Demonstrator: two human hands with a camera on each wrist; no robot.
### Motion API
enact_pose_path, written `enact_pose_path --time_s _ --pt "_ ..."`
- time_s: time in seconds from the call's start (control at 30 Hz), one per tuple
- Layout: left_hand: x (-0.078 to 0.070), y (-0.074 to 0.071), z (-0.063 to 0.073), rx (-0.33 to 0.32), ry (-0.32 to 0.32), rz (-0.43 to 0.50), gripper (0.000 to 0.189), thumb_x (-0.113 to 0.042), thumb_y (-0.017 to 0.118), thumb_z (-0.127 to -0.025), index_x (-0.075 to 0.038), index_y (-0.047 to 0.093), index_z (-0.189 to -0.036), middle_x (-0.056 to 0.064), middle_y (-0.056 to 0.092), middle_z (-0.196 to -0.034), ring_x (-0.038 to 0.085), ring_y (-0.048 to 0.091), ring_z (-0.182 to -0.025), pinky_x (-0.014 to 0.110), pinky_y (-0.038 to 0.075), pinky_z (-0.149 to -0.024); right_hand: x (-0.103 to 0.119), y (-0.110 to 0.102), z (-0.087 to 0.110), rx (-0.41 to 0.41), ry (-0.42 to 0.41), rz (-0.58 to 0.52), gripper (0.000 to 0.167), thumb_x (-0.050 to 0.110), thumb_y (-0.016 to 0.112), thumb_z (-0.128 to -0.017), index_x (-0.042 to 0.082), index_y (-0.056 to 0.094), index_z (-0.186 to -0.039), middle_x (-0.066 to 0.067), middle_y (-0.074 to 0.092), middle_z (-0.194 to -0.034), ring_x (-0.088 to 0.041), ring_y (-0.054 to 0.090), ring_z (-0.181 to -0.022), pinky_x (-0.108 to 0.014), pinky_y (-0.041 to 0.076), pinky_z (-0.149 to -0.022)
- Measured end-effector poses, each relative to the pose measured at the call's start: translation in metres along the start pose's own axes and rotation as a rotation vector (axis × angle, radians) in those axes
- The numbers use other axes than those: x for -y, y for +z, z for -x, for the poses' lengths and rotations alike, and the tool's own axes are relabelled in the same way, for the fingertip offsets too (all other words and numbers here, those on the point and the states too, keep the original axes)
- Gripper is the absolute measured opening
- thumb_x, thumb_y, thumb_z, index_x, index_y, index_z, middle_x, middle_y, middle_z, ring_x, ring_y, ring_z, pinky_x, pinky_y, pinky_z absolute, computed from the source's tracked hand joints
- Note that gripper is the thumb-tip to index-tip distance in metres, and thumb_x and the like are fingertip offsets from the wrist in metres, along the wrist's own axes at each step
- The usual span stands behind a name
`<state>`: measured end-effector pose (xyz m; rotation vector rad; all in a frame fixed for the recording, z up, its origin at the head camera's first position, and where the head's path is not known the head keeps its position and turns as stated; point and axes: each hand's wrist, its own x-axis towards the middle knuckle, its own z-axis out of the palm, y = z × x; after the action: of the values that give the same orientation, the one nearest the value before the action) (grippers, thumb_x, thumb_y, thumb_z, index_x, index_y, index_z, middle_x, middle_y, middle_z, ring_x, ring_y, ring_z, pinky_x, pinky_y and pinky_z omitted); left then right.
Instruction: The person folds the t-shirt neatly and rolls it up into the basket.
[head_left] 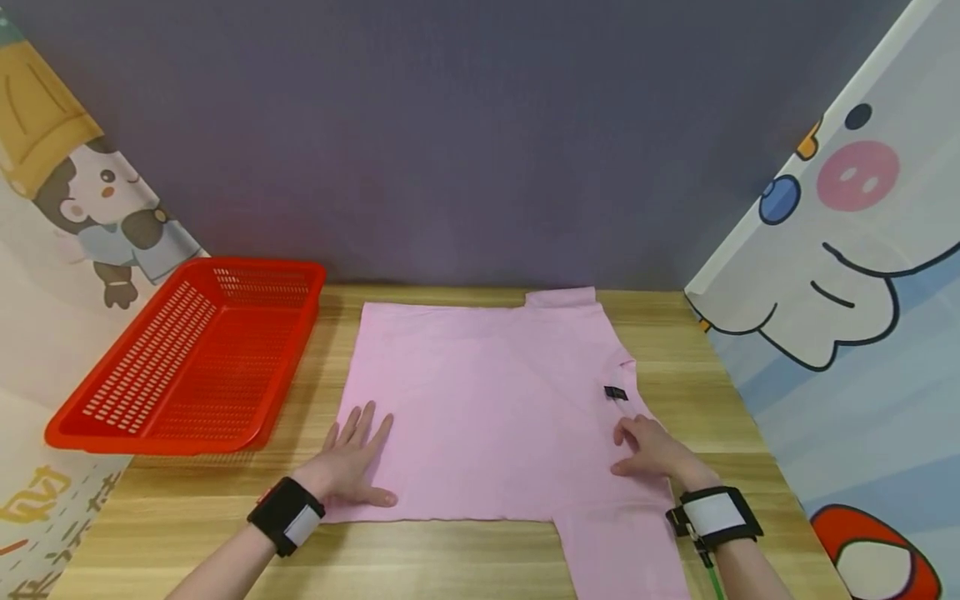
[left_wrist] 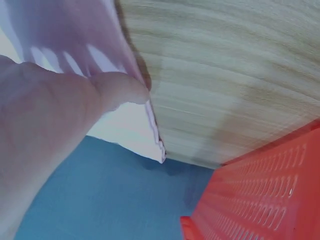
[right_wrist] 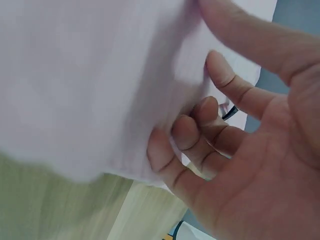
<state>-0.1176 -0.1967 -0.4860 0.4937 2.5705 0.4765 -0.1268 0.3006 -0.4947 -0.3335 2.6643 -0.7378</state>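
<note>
Head view: a pink shirt [head_left: 480, 400] is laid out flat on the wooden table [head_left: 450, 567], between the two hands and to the right of the red basket [head_left: 296, 358]. Its long axis is run left to right, hem by the left hand [head_left: 348, 462], neck by the right hand [head_left: 656, 450]; the black label [head_left: 616, 392] is set just beyond the right hand, the nearer of the two. Left hand pressed on the near hem corner, fingers spread apart. Right hand rested at the neck end, fingers loosely bent, thumb parted from index; nothing seen clamped. Cloth plain, mostly smooth, slightly creased near the neck. Near sleeve [head_left: 622, 550] stretched toward the wearer; far sleeve [head_left: 562, 297] only partly shown, its edge stepped past the body.
</note>
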Motion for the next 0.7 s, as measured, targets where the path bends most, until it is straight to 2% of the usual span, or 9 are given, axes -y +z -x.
enact_pose_path --time_s 0.07,0.13,0.2,0.27,0.33,0.47,0.57,0.7 --pt "0.004 -0.001 0.001 -0.035 0.063 -0.015 0.117 -0.056 0.084 -0.071 -0.002 0.026 -0.157 0.031 0.007 -0.166 0.051 0.006 -0.153 0.072 0.002 -0.119 -0.003 0.0 0.005 -0.015 -0.066 -0.011 0.029 0.016 0.086 -0.074 0.01 0.06 -0.086 0.0 0.048 -0.079 -0.011 0.041 -0.076 -0.024 0.033 -0.066" --pt "0.012 -0.002 0.002 -0.105 0.155 -0.02 0.105 -0.053 0.086 -0.071 -0.001 0.041 -0.15 0.03 0.023 -0.162 0.05 0.02 -0.15 0.07 0.009 -0.119 -0.009 -0.002 0.012 -0.014 -0.142 -0.048 0.018 0.011 0.082 -0.077 0.009 0.065 -0.084 0.001 0.051 -0.076 -0.005 0.041 -0.073 -0.022 0.034 -0.063" --pt "0.024 -0.002 0.005 -0.181 0.232 -0.023 0.086 -0.048 0.088 -0.069 -0.006 0.056 -0.137 0.022 0.041 -0.153 0.044 0.035 -0.141 0.066 0.022 -0.118 -0.015 -0.005 0.022 0.015 -0.171 -0.096 0.01 0.006 0.078 -0.08 0.009 0.07 -0.084 0.003 0.053 -0.076 0.0 0.042 -0.071 -0.02 0.037 -0.061" --pt "0.034 -0.002 0.01 -0.254 0.28 -0.04 0.066 -0.043 0.092 -0.066 -0.015 0.065 -0.12 0.009 0.054 -0.135 0.033 0.046 -0.127 0.058 0.037 -0.111 -0.022 -0.008 0.032 0.055 -0.183 -0.134 0.009 0.002 0.074 -0.081 0.009 0.072 -0.085 0.004 0.056 -0.077 0.002 0.043 -0.071 -0.02 0.038 -0.06" --pt "0.044 0.001 0.016 -0.301 0.303 -0.043 0.05 -0.04 0.093 -0.065 -0.025 0.067 -0.106 -0.004 0.058 -0.117 0.02 0.05 -0.112 0.046 0.045 -0.098 -0.029 -0.006 0.041 0.08 -0.187 -0.148 0.014 -0.001 0.072 -0.08 0.012 0.073 -0.084 0.004 0.06 -0.08 0.003 0.045 -0.073 -0.02 0.04 -0.062" --pt "0.059 0.011 0.031 -0.323 0.327 -0.026 0.029 -0.046 0.088 -0.071 -0.035 0.067 -0.088 -0.019 0.056 -0.096 0.005 0.047 -0.094 0.032 0.041 -0.082 -0.037 0.004 0.057 0.053 -0.258 -0.126 0.022 -0.003 0.073 -0.076 0.018 0.074 -0.081 0.006 0.062 -0.085 0.002 0.046 -0.079 -0.02 0.038 -0.066" --pt "0.067 0.018 0.041 -0.343 0.368 -0.014 0.023 -0.051 0.083 -0.075 -0.038 0.066 -0.082 -0.022 0.057 -0.093 0.001 0.047 -0.09 0.029 0.04 -0.077 -0.04 0.012 0.067 -0.008 -0.261 -0.071 0.026 -0.001 0.075 -0.074 0.024 0.074 -0.081 0.01 0.06 -0.088 0.003 0.043 -0.085 -0.021 0.036 -0.07" --pt "0.073 0.023 0.05 -0.408 0.455 -0.034 0.022 -0.048 0.084 -0.074 -0.037 0.067 -0.083 -0.02 0.059 -0.096 0.003 0.051 -0.091 0.029 0.045 -0.076 -0.043 0.016 0.077 -0.088 -0.244 0.005 0.033 0.001 0.078 -0.069 0.03 0.072 -0.083 0.014 0.058 -0.094 0.005 0.04 -0.094 -0.021 0.038 -0.075"
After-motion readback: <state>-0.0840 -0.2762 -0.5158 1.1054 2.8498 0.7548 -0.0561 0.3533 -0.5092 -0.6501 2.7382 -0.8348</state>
